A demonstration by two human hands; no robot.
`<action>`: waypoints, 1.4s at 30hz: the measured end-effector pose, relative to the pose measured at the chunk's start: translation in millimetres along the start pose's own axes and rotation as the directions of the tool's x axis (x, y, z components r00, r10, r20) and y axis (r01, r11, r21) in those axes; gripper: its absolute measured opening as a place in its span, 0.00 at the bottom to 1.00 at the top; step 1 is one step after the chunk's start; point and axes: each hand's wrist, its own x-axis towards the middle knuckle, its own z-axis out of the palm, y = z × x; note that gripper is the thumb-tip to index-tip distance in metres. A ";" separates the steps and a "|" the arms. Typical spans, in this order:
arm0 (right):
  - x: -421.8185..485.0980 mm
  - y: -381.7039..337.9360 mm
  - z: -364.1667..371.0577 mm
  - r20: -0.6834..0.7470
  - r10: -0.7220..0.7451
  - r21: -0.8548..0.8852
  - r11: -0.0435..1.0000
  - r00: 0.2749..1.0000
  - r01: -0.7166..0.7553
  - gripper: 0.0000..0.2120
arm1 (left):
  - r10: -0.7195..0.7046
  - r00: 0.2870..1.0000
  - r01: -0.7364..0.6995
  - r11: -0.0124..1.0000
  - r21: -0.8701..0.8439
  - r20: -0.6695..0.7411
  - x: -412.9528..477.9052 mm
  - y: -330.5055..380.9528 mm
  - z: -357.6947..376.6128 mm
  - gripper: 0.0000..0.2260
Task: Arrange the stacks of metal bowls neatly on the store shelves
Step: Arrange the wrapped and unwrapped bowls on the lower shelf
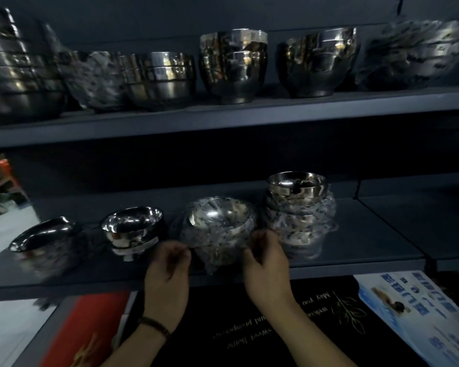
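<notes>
At the front edge of the lower shelf [368, 234], a plastic-wrapped stack of metal bowls [219, 229] stands between two hands. The left hand [167, 271] has its fingers curled at the stack's left side, pinching the wrap there; the right hand [268, 263] grips the wrap on the right side, thumb and fingers pressed against it. A dark beaded bracelet [155, 325] circles the left wrist.

Just right of this stack stands a taller wrapped stack [300, 210], with a bare shiny bowl on top. To the left sits an unwrapped bowl stack [131, 229], and further left a blurred tilted bowl [43, 234].

On the upper shelf [223, 123] a row of bowl stacks runs across: a large stack [19, 70] at far left, a wrapped one [96, 78], three shiny bare stacks [233, 64], and a wrapped stack [411, 54] at far right.

Below the lower shelf lie a black mat with gold lettering [263, 332], a red item [90, 329] and a blue-and-white package [419, 313].
</notes>
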 end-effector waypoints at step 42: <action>28.7 -0.2 117.4 0.175 0.257 0.402 0.862 0.950 -0.308 0.33 | -0.048 0.995 0.092 0.723 0.684 -0.083 87.1 -48.6 -99.2 0.19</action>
